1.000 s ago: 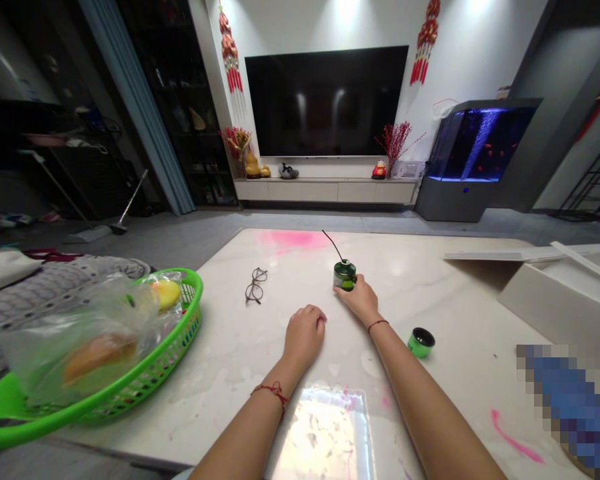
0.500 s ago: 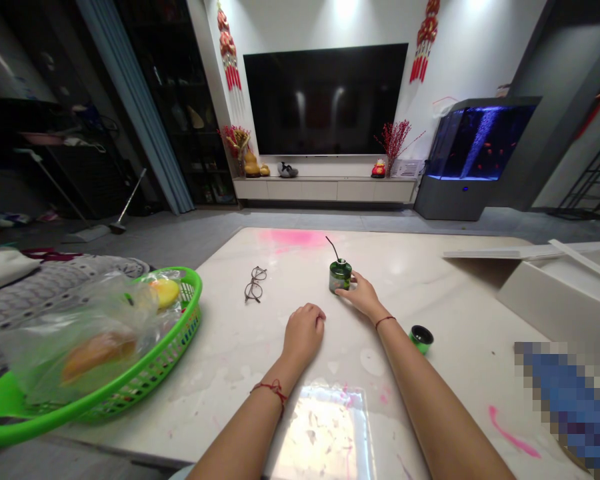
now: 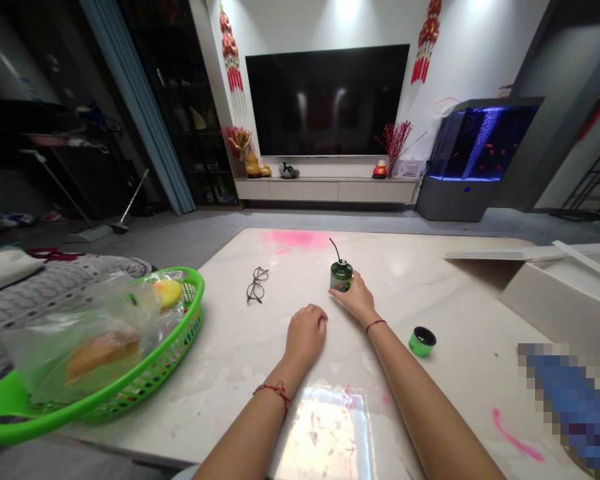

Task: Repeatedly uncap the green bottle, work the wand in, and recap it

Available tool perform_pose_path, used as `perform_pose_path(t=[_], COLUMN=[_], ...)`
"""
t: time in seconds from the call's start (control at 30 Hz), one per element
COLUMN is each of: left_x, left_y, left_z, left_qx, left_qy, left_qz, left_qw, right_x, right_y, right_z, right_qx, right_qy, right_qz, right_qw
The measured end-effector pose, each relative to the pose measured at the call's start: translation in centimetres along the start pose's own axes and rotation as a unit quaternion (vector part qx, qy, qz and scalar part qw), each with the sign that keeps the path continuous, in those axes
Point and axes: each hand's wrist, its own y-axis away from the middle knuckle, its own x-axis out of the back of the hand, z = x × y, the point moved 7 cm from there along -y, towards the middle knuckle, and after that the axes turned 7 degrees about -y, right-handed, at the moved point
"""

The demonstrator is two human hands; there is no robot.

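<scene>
A small dark green bottle [image 3: 341, 275] stands upright on the white table, with a thin black stick [image 3: 335, 249] rising from its open neck. My right hand [image 3: 358, 297] curves around the bottle's near right side, thumb on its front and fingers behind. Resting on the tabletop to the lower left of the bottle, my left hand [image 3: 305, 333] has its fingers curled in and shows nothing in its grasp. A green cap [image 3: 423, 342] with a black inside lies mouth up, right of my right wrist.
Eyeglasses [image 3: 257, 285] lie left of the bottle. A green plastic basket [image 3: 145, 373] with bagged food stands at the left table edge. A white box [image 3: 555, 287] with a raised flap occupies the right side. Pink stains mark the table [image 3: 230, 347].
My right hand has shifted slightly left and lower around the bottle, its thumb now further across the front. My left hand stays in place. The view has moved slightly.
</scene>
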Motion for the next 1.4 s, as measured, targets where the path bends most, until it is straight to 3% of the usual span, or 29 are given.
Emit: perform_pose_path(t=[0.13,0.7,0.8,0.93,1.03,1.17,1.4], left_x=[0.0,0.1,0.1,0.0,0.0,-0.1,-0.1], left_y=[0.0,0.0,0.0,0.0,0.0,0.0,0.0], left_z=[0.0,0.0,0.0,0.0,-0.1,-0.1,-0.1], left_qx=[-0.003,-0.004,-0.004,-0.003,-0.006,-0.005,-0.001], left_qy=[-0.001,0.001,0.004,0.004,0.004,0.002,0.002], left_qz=[0.004,0.007,0.009,0.009,0.011,0.010,0.008], left_qw=[1.000,1.000,1.000,1.000,1.000,1.000,1.000], right_x=[-0.2,-0.6,0.2,3.0,4.5,4.7,4.5], right_y=[0.4,-0.8,-1.2,-1.8,-2.0,-1.8,-1.8], right_z=[-0.2,1.0,0.6,-0.8,-2.7,-4.8,-4.0], right_qx=[-0.010,0.011,0.027,0.054,0.122,0.196,0.130], right_qy=[0.008,-0.060,-0.090,-0.123,-0.167,-0.187,-0.260], right_qz=[0.020,-0.023,-0.007,0.066,0.092,0.091,0.096], right_qw=[1.000,0.998,0.996,0.989,0.974,0.958,0.952])
